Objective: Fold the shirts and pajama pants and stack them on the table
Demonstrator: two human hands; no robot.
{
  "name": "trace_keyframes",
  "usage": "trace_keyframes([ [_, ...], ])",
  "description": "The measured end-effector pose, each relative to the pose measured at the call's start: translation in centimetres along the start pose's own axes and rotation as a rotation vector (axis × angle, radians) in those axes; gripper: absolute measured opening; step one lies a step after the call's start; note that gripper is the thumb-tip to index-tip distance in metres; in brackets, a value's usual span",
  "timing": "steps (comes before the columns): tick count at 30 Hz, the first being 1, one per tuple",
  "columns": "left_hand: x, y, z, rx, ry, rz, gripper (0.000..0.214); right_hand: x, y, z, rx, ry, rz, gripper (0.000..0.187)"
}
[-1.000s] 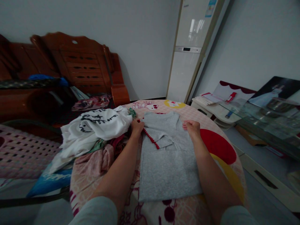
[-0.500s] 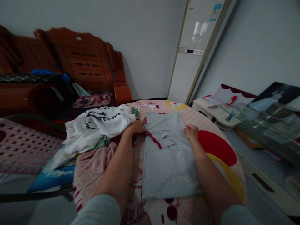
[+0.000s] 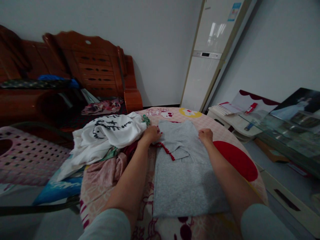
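A grey knit garment [image 3: 185, 183] lies folded flat on the round table, with red scalloped trim [image 3: 167, 150] along an edge near its upper left. My left hand [image 3: 153, 134] is closed on the garment's upper left edge, fingers pinched. At the upper right edge, my right hand [image 3: 206, 136] is also closed, gripping the cloth there. Left of my left hand is a heap of clothes: a white shirt with black lettering [image 3: 110, 131] on top, a dusty pink garment [image 3: 107, 170] below, and green and dark red cloth partly covered.
A patterned pink tablecloth [image 3: 222, 130] covers the table. To the left are a pink woven basket [image 3: 32, 156] and a wooden bench [image 3: 87, 63]. A tall air conditioner [image 3: 205, 73] stands behind, and a glass shelf [image 3: 282, 136] on the right.
My left hand has shifted slightly inward over the garment's upper left edge. My right hand remains at the right edge. The view has moved a little.
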State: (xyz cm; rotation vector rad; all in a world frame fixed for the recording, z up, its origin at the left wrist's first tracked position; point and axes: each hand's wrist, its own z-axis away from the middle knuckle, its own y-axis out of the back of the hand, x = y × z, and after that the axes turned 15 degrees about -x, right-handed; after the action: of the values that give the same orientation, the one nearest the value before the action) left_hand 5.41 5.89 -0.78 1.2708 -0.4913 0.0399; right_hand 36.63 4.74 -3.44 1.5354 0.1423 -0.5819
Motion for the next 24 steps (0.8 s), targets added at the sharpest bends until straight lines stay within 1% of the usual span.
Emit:
trace_keyframes([
  [2,0.6,-1.4,-1.1,0.092,0.042,0.038,0.022,-0.3,0.2,-1.1,0.043,-0.008,0.006,0.034],
  [5,1.1,-3.1,-2.2,0.145,0.110,0.075,0.028,-0.6,-0.1,-3.0,0.088,0.030,-0.031,0.034],
  [7,1.1,-3.7,-2.6,0.171,0.130,0.092,0.028,-0.9,-0.5,-4.4,0.106,0.048,-0.061,0.034],
  [12,1.0,-4.1,-2.9,0.186,0.164,0.101,0.027,-1.3,-1.5,-7.7,0.089,0.060,-0.099,0.036],
  [16,0.9,-4.2,-3.0,0.197,0.178,0.092,0.028,-1.6,-2.0,-9.5,0.046,0.061,-0.111,0.034],
  [20,0.9,-4.3,-3.1,0.202,0.182,0.081,0.029,-2.0,-2.3,-10.2,0.013,0.017,-0.076,0.030],
  [24,0.8,-4.4,-3.2,0.214,0.160,0.085,0.030,-2.0,-2.3,-10.3,0.041,-0.002,-0.036,0.025],
])
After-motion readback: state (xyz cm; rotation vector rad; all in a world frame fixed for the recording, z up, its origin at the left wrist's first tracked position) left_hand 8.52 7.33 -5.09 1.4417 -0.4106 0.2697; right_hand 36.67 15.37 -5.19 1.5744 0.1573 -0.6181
